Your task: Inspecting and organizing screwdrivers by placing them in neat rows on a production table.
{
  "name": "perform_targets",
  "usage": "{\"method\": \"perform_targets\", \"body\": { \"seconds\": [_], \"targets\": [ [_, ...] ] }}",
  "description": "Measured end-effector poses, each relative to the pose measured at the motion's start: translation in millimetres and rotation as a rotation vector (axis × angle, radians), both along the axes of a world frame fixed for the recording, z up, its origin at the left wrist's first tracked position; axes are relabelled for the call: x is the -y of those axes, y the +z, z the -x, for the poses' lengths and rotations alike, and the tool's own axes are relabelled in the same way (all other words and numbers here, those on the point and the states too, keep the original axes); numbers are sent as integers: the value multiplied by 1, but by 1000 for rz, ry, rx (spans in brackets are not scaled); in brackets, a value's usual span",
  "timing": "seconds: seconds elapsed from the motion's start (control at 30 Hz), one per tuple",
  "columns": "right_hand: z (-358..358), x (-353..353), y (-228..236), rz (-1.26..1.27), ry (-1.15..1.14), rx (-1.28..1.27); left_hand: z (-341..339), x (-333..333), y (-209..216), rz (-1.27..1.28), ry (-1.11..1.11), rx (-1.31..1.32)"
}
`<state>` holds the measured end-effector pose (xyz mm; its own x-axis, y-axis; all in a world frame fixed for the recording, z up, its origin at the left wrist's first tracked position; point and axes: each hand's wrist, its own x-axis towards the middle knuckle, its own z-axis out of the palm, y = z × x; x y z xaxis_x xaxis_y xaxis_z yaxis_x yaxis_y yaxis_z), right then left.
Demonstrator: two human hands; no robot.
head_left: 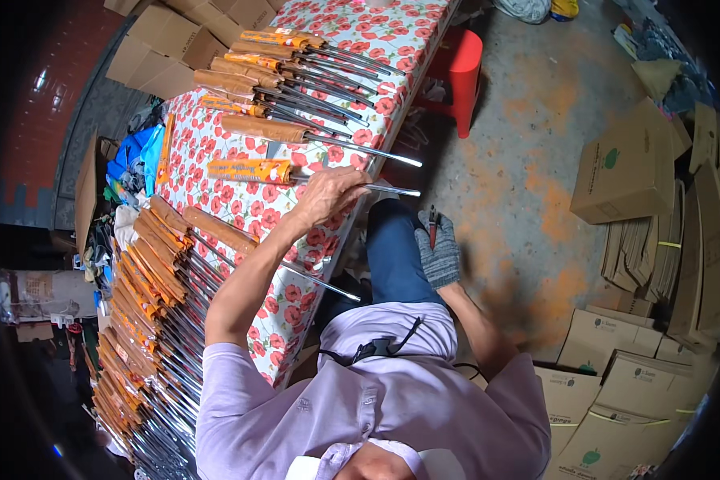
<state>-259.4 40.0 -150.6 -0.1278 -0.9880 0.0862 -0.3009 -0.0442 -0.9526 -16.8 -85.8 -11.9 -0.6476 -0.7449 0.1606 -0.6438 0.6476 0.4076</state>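
My left hand is bare and closed round a thin metal rod at the table's edge. The rod's other end is wrapped in a printed orange sleeve. Low beside my right leg, my right hand wears a grey knitted glove. It is closed on a small tool with a red handle and dark tip, which looks like pliers. Just beyond my left hand lies another rod with a brown wrapping. A similar brown-wrapped rod lies nearer me, partly behind my left forearm.
The table has a red-flowered cloth. More wrapped rods lie at its far end, and a large pile is at the left. A red stool stands beyond the table. Cardboard boxes line the right side.
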Motion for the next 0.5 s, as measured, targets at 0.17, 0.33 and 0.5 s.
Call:
{"method": "perform_targets", "body": {
  "seconds": [0.17,0.33,0.5],
  "targets": [
    [1,2,9,-71,8,-4,17,-11,5,-138,-25,-158],
    [2,5,14,-52,-8,-29,22,-17,8,-219,25,-151],
    [1,4,23,-87,6,-38,26,-27,6,-204,36,-144]
  ]
}}
